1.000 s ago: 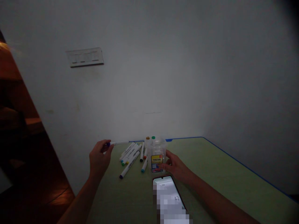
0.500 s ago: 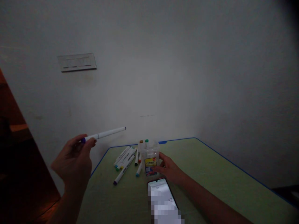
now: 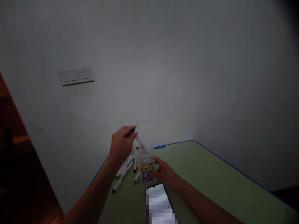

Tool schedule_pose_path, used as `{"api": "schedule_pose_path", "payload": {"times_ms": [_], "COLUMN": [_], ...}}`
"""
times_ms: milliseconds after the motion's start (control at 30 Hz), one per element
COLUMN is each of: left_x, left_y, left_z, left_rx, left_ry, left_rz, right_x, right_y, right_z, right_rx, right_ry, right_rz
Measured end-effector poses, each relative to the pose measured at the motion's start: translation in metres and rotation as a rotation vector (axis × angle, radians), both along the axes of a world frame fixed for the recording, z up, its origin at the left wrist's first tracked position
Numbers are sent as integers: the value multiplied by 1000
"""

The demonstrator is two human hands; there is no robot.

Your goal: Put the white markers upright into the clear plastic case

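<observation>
Presently inspecting from the left: finding 1 panel [image 3: 77, 77] on the wall [image 3: 163, 77], then several loose white markers [image 3: 123, 176] lying on the table [image 3: 198, 171], partly screened by the left forearm [image 3: 99, 186]. Finding the left hand [image 3: 122, 140] pinching 1 purple-ended marker [image 3: 140, 142] between thumb and fingers, high on the barrel. Seeing that marker slanting down rightward to the top of a translucent plastic box [image 3: 145, 159]; not managing to tell, through the blur, whether to record the lower end as inside or behind. Judging the barrel as light, stiff and smooth, hence prone to swivelling in a loose pinch; rating breakage as unlikely. Recommending a hold near the purple end, leaving the lower barrel free.

Continuing right: noting the box standing upright on the table, showing a label [image 3: 146, 168] on its front. Judging the walls as thin, light and slightly springy, so liable to sliding or tipping under a sideways push; recommending a gentle hold low on the sides. Recording 1 lit phone [image 3: 160, 199] lying just in front of the box. Finding the right hand [image 3: 164, 174] holding the box at its right side, digits touching front and flank.
</observation>
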State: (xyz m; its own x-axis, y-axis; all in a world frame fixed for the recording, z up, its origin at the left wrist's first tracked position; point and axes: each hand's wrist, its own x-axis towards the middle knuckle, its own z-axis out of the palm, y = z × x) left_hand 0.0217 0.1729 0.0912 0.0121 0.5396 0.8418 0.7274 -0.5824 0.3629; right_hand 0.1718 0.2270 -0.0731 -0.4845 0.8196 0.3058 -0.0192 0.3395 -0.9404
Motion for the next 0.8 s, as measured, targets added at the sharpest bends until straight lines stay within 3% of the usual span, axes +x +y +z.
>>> {"api": "schedule_pose_path", "payload": {"times_ms": [267, 467, 800], "left_x": [13, 9, 5], "left_y": [27, 35, 40], "left_z": [-9, -20, -26], "left_rx": [-258, -459, -478], "left_ry": [360, 498, 511], "left_rz": [155, 146, 117], "right_x": [-2, -2, 0], "right_y": [8, 9, 3], "right_z": [-9, -11, -2], "right_rx": [30, 54, 45], "right_ry": [-30, -46, -102], "right_rz": [-51, -53, -89]}}
